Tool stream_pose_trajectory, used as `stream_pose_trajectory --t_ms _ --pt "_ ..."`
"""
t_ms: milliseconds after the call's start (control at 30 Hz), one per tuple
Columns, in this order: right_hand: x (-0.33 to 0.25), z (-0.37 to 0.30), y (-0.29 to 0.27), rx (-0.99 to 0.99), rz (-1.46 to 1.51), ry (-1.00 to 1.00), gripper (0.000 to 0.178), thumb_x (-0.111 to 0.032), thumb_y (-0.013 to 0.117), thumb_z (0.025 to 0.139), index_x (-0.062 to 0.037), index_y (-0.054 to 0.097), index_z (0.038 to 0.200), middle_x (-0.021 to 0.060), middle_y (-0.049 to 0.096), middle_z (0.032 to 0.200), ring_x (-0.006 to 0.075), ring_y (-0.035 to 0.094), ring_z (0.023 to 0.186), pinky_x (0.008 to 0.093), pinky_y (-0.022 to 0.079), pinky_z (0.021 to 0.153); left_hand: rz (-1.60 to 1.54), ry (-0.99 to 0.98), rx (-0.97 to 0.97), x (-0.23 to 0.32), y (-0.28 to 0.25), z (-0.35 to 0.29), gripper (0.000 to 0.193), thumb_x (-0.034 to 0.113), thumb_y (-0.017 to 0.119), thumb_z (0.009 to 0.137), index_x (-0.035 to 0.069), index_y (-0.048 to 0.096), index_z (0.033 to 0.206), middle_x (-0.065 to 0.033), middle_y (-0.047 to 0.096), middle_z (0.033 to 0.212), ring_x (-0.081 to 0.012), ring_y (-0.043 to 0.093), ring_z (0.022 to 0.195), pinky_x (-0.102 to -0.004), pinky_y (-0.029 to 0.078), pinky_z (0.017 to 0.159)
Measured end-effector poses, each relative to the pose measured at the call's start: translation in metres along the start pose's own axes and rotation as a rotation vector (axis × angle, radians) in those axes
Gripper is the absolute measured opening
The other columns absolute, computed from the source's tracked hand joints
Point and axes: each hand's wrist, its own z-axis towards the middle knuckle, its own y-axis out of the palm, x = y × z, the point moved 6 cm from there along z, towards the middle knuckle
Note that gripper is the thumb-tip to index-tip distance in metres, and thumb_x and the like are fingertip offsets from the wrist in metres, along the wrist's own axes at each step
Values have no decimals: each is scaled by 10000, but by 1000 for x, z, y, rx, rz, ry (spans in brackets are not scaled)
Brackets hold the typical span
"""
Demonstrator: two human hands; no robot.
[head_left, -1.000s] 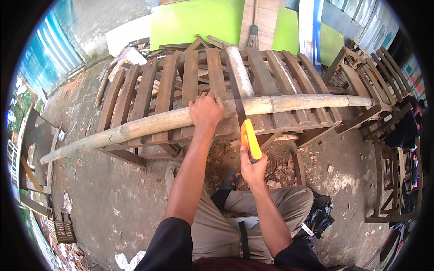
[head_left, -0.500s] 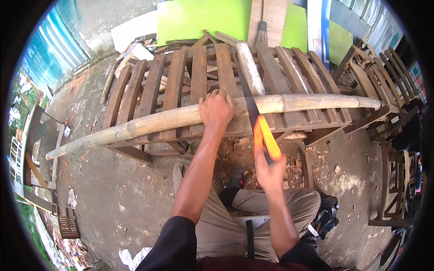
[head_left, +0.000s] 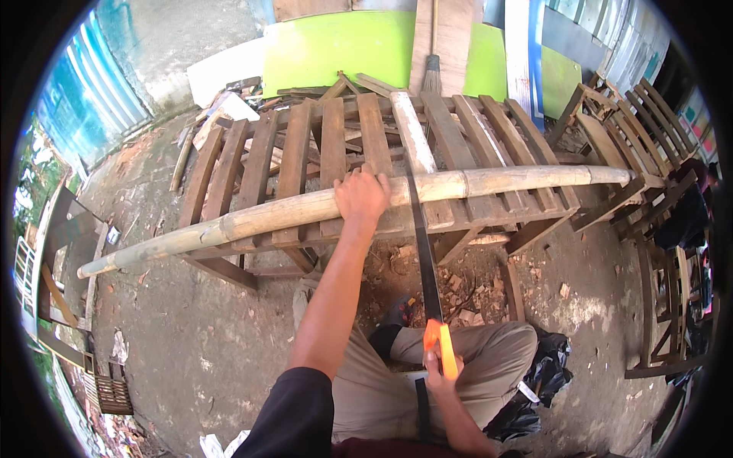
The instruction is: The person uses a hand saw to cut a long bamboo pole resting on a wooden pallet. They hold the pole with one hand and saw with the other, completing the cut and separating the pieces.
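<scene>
A long, curved bamboo pole [head_left: 282, 215] lies across a slatted wooden bench [head_left: 333, 141], with both of its ends reaching past the slats. My left hand [head_left: 362, 195] presses down on the pole near its middle, fingers wrapped over the top. In my right hand [head_left: 440, 374] is the orange handle of a handsaw [head_left: 425, 263], drawn low near my right knee. The dark blade slants up from the handle, and its far end rests on the bamboo just right of my left hand.
Wood scraps and chips [head_left: 473, 294] litter the ground under the bench. A broom [head_left: 432, 72] leans against boards behind it. More slatted wooden furniture [head_left: 611, 137] stands at the right, and a black plastic bag [head_left: 546, 366] lies beside my right leg.
My right hand has pulled the saw back toward my body, so much more blade shows on the near side of the bamboo. My left hand stays on the pole.
</scene>
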Motion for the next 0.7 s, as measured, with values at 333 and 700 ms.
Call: stream_pose_trajectory --t_ms 333,700 --pt "-56 24 -37 24 -17 -130 52 0 713 845 24 670 860 114 627 642 252 631 517 339 484 508 34 74 -149 2 -7 14 466 380 513 939 -46 675 1033 -252 739 959 -382 724 949 -524 489 982" --pt "-65 50 -27 59 -15 -108 86 -8 742 844 30 669 869 124 651 663 277 653 535 349 495 518 -95 442 125 18 -8 9 411 438 650 903 33 715 922 -191 701 927 -339 687 931 -452 555 831"
